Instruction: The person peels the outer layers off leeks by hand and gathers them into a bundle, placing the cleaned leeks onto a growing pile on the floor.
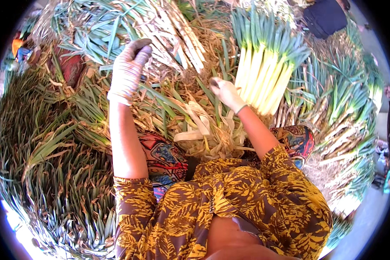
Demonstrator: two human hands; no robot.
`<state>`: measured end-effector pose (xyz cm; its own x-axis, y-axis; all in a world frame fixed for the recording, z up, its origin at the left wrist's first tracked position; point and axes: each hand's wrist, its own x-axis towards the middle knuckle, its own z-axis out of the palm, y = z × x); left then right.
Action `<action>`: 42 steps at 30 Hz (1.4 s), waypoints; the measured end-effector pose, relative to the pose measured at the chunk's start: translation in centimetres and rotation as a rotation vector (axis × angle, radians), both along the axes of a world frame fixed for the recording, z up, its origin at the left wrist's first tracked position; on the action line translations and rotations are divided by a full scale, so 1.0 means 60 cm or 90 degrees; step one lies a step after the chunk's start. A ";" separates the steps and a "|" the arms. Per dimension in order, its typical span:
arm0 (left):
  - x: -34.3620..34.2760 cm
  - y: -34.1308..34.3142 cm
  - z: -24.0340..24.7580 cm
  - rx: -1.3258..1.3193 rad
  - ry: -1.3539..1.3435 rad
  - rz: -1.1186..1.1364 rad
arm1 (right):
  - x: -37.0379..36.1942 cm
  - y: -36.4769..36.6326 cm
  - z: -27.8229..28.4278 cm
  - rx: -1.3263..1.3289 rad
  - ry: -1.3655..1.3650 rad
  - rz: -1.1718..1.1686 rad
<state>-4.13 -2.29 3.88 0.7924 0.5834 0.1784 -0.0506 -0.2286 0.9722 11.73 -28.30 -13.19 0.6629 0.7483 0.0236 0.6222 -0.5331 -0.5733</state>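
My left hand [131,71], in a striped white glove with dirty grey fingertips, is raised beside a heap of untrimmed leeks [184,37]. Its thumb and fingers are curved with a gap between them, and nothing shows in the grip. My right hand [228,94] wears a pale glove and is closed, its fingertips dark. Whatever it may hold is hidden. Just right of it lies a row of cleaned leeks [264,71] with white stalks and green tops. Loose peeled leaves [199,119] lie below and between both hands.
Dense stacks of leeks spread at the left [52,186] and the right [333,99]. A dark red bundle [71,67] sits at the far left. Parts of other people show at the upper right [326,18] and upper left [19,49]. My patterned-cloth knees [164,160] flank the leaf pile.
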 end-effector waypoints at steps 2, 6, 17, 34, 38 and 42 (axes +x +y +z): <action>0.000 0.008 -0.015 0.070 0.039 -0.008 | 0.016 0.078 -0.025 0.079 -0.032 -0.019; 0.017 -0.009 -0.001 0.062 0.048 -0.006 | 0.102 0.180 -0.140 0.025 -0.123 -0.183; 0.025 0.017 -0.022 0.088 0.044 -0.007 | 0.071 0.215 -0.016 0.185 0.678 -0.187; 0.080 -0.005 -0.068 0.224 0.297 -0.136 | -0.148 -0.109 0.173 0.296 0.752 -0.154; 0.089 -0.056 -0.088 -0.154 0.196 -0.228 | -0.241 -0.152 0.268 0.313 0.656 -0.046; 0.114 -0.076 -0.093 -0.659 -0.163 -0.424 | -0.286 -0.185 0.204 0.364 0.705 -0.057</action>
<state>2.71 -6.85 -1.72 0.9967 0.0425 0.0687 -0.0762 0.7769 0.6250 -5.43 -39.38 -0.96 0.5820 0.7660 -0.2730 -0.3681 -0.0512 -0.9284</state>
